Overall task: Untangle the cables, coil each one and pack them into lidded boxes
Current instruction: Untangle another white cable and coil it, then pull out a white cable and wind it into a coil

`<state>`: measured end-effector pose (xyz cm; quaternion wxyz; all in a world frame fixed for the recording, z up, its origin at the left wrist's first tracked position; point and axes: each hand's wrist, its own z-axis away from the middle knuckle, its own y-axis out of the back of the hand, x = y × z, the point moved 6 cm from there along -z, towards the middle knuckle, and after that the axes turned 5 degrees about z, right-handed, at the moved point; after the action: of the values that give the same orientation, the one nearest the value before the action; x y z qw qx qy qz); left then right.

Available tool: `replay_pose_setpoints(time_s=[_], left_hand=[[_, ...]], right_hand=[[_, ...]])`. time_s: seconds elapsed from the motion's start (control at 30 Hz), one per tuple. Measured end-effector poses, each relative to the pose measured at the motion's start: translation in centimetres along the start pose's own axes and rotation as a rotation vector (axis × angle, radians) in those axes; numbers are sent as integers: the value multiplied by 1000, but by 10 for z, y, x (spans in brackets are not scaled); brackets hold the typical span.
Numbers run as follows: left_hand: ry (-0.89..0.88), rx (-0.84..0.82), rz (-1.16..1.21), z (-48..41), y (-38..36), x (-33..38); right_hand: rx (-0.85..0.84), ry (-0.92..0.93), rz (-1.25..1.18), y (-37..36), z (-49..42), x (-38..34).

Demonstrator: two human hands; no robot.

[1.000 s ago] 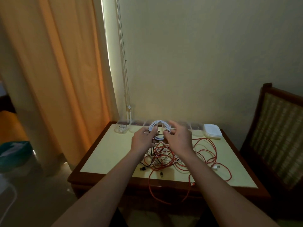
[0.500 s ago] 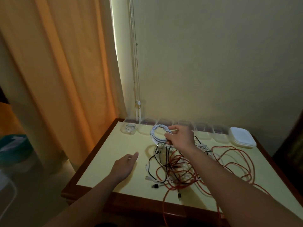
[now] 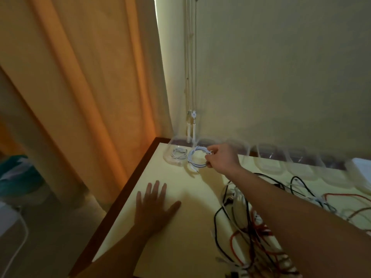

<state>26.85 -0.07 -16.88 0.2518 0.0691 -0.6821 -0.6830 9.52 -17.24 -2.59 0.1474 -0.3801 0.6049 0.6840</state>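
My right hand (image 3: 220, 158) pinches a coiled white cable (image 3: 195, 159) and holds it at the second clear box from the left, near the table's back edge. The leftmost clear box (image 3: 174, 157) holds another coiled white cable (image 3: 178, 153). My left hand (image 3: 154, 205) lies flat on the yellow tabletop (image 3: 190, 227), fingers spread, holding nothing. A tangle of red, black and white cables (image 3: 255, 227) lies to the right under my right forearm.
A row of several empty clear boxes (image 3: 301, 165) runs along the wall, blurred by motion. White lids (image 3: 361, 167) sit at the far right. An orange curtain (image 3: 80, 97) hangs left of the table. Blind cords (image 3: 190, 121) dangle at the corner.
My right hand carried the white coil left and back to the boxes. My left hand let go of the coil, dropped to the tabletop and now lies flat with spread fingers. The view turned left.
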Motion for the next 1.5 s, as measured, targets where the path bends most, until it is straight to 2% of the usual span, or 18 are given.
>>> replay_pose_setpoints(time_s=[0.1,0.53,0.6,0.73,0.87,1.07,1.23,1.3,1.37,1.5], left_hand=[[-39,93,-8,-18,1,-5],[-146,244,171,-86,7,-9],[-187,258,186,-90,9,-5],[-227,259,169,-94,10,0],[-224,277,176,-96,9,1],[-225,286,186,-91,11,0],[-90,290,282,-70,12,14],[-52,344,350,-60,20,33],[-88,395,385,-52,31,60],[-173,360,432,-39,54,120]], right_hand=[[13,40,64,-23,-30,-10],[59,97,287,-95,-107,-37],[52,136,353,-105,-108,-33],[41,307,649,-119,-98,-32],[-53,374,656,-126,-87,-27],[-63,322,596,-101,-75,-15],[-18,240,543,-48,-49,9],[13,173,497,-18,-40,21],[49,139,479,13,-30,31],[96,66,444,75,-7,52]])
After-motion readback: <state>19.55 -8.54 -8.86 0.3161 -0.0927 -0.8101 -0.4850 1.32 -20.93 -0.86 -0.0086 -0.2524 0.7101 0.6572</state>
